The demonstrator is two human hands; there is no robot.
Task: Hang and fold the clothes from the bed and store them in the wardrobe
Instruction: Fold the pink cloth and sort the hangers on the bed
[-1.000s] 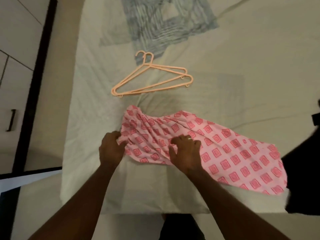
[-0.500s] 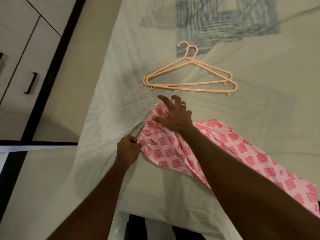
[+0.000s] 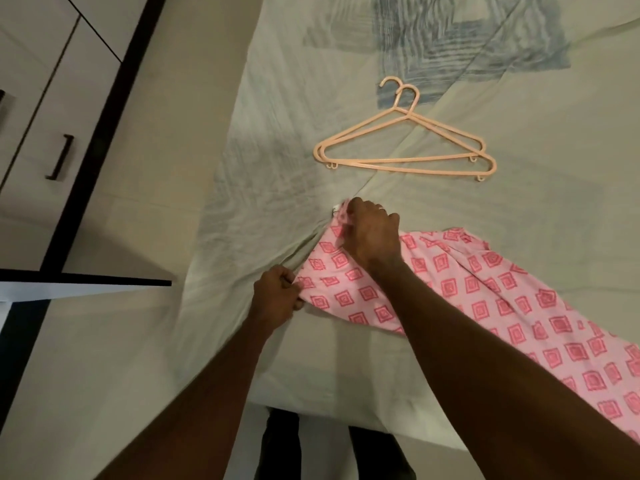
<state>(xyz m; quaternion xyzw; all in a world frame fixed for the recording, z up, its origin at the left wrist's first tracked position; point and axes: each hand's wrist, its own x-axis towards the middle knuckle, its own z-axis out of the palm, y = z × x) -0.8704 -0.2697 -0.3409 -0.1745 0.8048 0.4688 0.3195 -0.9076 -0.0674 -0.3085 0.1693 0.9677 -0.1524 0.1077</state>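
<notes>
The pink patterned garment (image 3: 485, 296) lies on the bed (image 3: 536, 209), near its front edge, and runs off the right side of the view, so its far end is cut off. What kind of garment it is cannot be told; the right forearm crosses over it and hides a strip of the cloth. The left hand (image 3: 277, 296) grips the garment's near left corner, fingers curled round the fabric at the edge. The right hand (image 3: 374, 233) pinches the far left corner, its fingers bent down over the cloth so the fingertips themselves are hidden. A small pale thing at that corner, just past the right hand, is too small to make out.

Two peach plastic hangers (image 3: 405, 147) lie overlapping on the sheet beyond the garment, apart from it, with bare sheet all round them. The bed's left edge drops to a strip of floor (image 3: 156, 168), and past that stand the wardrobe doors (image 3: 41, 109) with a dark handle. The bed's front edge sits just under the forearms.
</notes>
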